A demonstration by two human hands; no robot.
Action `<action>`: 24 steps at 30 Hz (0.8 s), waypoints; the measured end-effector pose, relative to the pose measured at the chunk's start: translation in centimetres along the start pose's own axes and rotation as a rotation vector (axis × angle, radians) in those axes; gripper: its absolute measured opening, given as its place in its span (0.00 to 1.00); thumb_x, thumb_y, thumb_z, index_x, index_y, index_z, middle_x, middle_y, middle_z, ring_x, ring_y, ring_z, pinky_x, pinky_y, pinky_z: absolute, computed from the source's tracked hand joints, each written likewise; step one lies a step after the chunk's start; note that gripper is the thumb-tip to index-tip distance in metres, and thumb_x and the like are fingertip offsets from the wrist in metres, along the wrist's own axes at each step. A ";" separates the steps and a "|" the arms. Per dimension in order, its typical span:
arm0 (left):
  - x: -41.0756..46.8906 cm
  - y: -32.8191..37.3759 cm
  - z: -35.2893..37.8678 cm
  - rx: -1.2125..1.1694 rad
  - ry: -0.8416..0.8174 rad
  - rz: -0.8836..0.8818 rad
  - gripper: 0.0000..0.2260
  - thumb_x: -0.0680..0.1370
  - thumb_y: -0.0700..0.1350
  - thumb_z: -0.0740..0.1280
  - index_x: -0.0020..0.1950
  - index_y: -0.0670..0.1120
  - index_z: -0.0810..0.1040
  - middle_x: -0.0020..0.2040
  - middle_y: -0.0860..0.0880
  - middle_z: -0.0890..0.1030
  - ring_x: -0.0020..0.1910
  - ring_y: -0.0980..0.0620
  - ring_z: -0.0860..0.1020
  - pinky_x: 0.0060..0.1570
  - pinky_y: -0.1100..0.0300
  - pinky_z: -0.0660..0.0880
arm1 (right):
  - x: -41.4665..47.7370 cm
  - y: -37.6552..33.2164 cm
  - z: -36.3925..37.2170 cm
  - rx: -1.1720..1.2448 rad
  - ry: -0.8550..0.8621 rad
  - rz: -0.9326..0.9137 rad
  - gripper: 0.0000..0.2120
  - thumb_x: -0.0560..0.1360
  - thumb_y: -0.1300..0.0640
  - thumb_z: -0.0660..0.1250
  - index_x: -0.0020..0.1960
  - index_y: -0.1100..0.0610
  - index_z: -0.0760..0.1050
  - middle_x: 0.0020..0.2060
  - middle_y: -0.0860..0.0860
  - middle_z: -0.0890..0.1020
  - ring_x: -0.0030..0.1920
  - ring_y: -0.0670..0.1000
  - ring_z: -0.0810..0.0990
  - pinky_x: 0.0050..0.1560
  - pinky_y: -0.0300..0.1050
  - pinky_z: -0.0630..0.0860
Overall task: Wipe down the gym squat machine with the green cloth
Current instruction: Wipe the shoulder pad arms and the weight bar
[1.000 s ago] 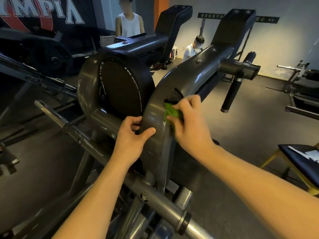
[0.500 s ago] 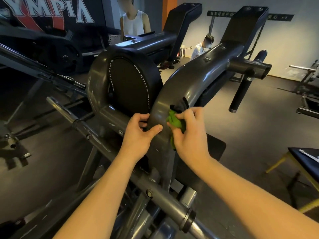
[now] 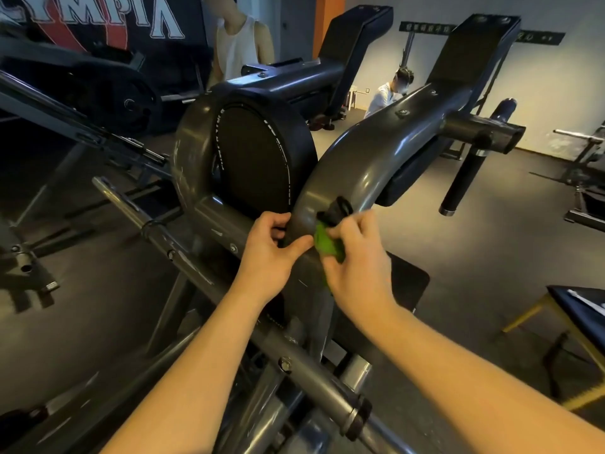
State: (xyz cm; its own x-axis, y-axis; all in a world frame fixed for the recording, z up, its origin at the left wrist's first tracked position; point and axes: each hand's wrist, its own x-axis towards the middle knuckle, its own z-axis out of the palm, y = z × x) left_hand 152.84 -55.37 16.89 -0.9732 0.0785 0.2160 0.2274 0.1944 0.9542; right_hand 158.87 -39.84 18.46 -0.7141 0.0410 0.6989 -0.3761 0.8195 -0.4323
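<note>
The squat machine's curved grey arm (image 3: 357, 165) rises from the centre to the upper right. A black knob (image 3: 337, 209) sticks out of it. My right hand (image 3: 357, 257) presses the bunched green cloth (image 3: 324, 242) against the arm just below that knob. My left hand (image 3: 268, 253) grips the arm's left edge, thumb lying across its face next to the cloth. A round black pad (image 3: 255, 158) sits to the left, between the two grey arms.
A grey bar (image 3: 229, 299) with a collar runs diagonally under my forearms. A black handle (image 3: 465, 178) hangs at right. Two people are in the background. A yellow-legged bench (image 3: 576, 309) stands at the right edge, with other gym machines along the left and far right.
My right hand and the cloth have slid down the arm, uncovering the black knob. The left hand keeps its grip. My view has dropped and shifted left.
</note>
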 end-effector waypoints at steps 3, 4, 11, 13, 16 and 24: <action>-0.3 0.0 -0.4 0.033 -0.032 0.023 0.21 0.76 0.45 0.75 0.67 0.53 0.74 0.64 0.53 0.76 0.60 0.60 0.75 0.59 0.68 0.71 | -1.6 0.0 0.2 -0.051 -0.072 -0.035 0.14 0.72 0.58 0.75 0.52 0.54 0.73 0.54 0.47 0.69 0.44 0.46 0.74 0.37 0.47 0.81; -0.4 0.0 -0.5 0.039 -0.036 0.028 0.21 0.76 0.44 0.75 0.67 0.52 0.74 0.65 0.53 0.76 0.60 0.61 0.75 0.60 0.67 0.71 | -0.9 0.1 -0.1 -0.063 -0.080 -0.050 0.13 0.72 0.58 0.75 0.52 0.54 0.73 0.54 0.47 0.70 0.44 0.46 0.75 0.37 0.46 0.80; -0.5 0.1 -0.7 0.033 -0.039 0.015 0.21 0.77 0.44 0.74 0.68 0.54 0.74 0.65 0.55 0.76 0.60 0.62 0.75 0.64 0.61 0.72 | 7.3 -0.2 -2.3 -0.075 0.133 0.030 0.11 0.74 0.58 0.74 0.56 0.57 0.81 0.51 0.47 0.69 0.47 0.42 0.70 0.44 0.42 0.76; -0.4 0.0 -0.7 0.034 -0.039 0.012 0.21 0.77 0.44 0.74 0.68 0.54 0.74 0.65 0.56 0.76 0.60 0.63 0.75 0.64 0.62 0.71 | 6.3 -0.3 -2.0 -0.083 0.141 0.026 0.11 0.75 0.58 0.73 0.57 0.58 0.81 0.51 0.47 0.69 0.47 0.41 0.69 0.43 0.38 0.74; -0.2 -0.2 -0.8 0.031 -0.040 0.035 0.21 0.77 0.42 0.74 0.68 0.51 0.75 0.65 0.54 0.77 0.59 0.62 0.75 0.63 0.63 0.73 | 0.5 0.0 0.2 -0.108 0.028 -0.062 0.10 0.74 0.59 0.72 0.55 0.58 0.81 0.51 0.48 0.72 0.46 0.41 0.71 0.44 0.31 0.70; 0.3 -0.5 -1.2 0.036 -0.060 0.055 0.21 0.76 0.40 0.75 0.67 0.50 0.76 0.64 0.53 0.78 0.58 0.61 0.77 0.61 0.65 0.74 | -3.6 0.6 1.3 -0.062 -0.093 -0.044 0.08 0.74 0.61 0.75 0.52 0.54 0.83 0.47 0.47 0.73 0.44 0.45 0.75 0.43 0.42 0.79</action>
State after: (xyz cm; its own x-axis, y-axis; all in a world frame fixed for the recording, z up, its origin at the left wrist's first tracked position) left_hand 152.42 -56.61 16.68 -0.9558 0.1487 0.2537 0.2824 0.2234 0.9329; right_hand 160.48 -40.19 14.93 -0.7505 -0.0472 0.6591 -0.3734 0.8533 -0.3640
